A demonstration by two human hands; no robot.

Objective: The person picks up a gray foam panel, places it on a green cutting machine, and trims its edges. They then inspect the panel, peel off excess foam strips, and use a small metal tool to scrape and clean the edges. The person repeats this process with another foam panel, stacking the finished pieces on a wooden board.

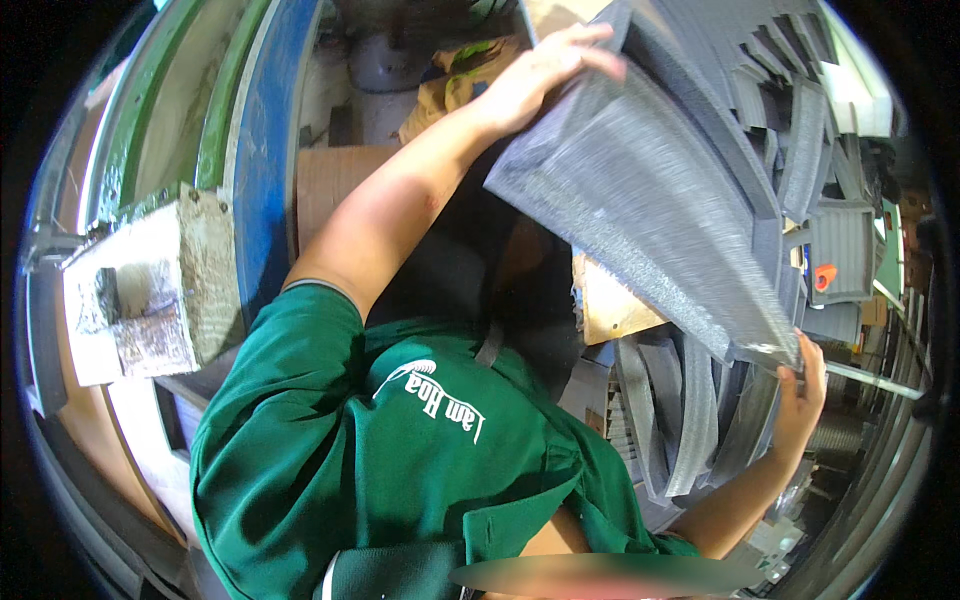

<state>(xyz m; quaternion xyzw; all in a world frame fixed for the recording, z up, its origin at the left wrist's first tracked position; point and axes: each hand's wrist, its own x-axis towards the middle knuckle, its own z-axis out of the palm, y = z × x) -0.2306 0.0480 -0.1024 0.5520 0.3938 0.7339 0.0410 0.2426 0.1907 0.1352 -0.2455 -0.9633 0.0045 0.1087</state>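
Note:
A long dark-grey foam packing piece (650,190) with raised edges is held up at a slant between my two hands, its near end lower and to the right. My left hand (550,75) grips its far upper end, fingers bent over the edge and slightly blurred. At the opposite end, my right hand (803,385) has its fingers and thumb closed around the corner. Similar grey foam pieces (690,410) stand stacked just beneath and beside it.
More foam pieces (840,250) are piled on the right, one with an orange object (824,277) on it. On the left stand a blue panel (268,150), green rails (140,130) and a silvery-wrapped box (150,290). A brown cardboard piece (335,195) lies behind my left arm.

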